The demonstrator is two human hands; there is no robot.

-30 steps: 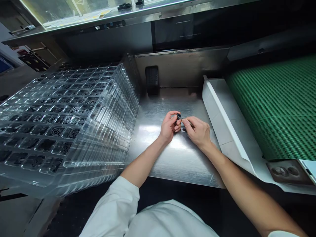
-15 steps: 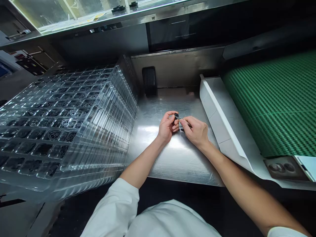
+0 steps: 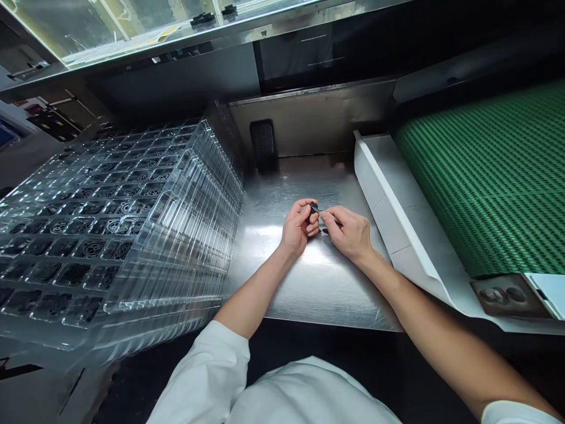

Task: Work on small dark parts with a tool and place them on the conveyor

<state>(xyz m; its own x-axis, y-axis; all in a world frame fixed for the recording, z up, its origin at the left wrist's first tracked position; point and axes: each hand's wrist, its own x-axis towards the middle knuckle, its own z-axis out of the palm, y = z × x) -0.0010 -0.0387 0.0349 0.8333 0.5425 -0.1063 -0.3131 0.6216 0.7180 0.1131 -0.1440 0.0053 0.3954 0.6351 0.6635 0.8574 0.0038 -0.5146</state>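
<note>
My left hand (image 3: 298, 228) is closed around a small round black part (image 3: 313, 208), held just above the metal work surface (image 3: 300, 288). Thumb and fingers pinch it near its edge. From the right, my right hand (image 3: 351, 231) grips a thin tool with a narrow metal tip (image 3: 321, 212), which reaches to the black part. Most of the tool is hidden in my fingers, so I cannot tell its exact kind. A small dark end (image 3: 325, 231) shows below the right fingers. The two hands are close together.
A tall stack of clear plastic trays (image 3: 176, 235) with black parts in their pockets stands at left. To the right, a white guard wall (image 3: 397, 224) borders a green conveyor belt (image 3: 489, 176). A black container (image 3: 263, 144) leans against the back panel (image 3: 318, 123).
The camera view has shifted slightly. Both hands keep nearly the same place and grip, with the tool tip still at the black part, which seems slightly turned.
</note>
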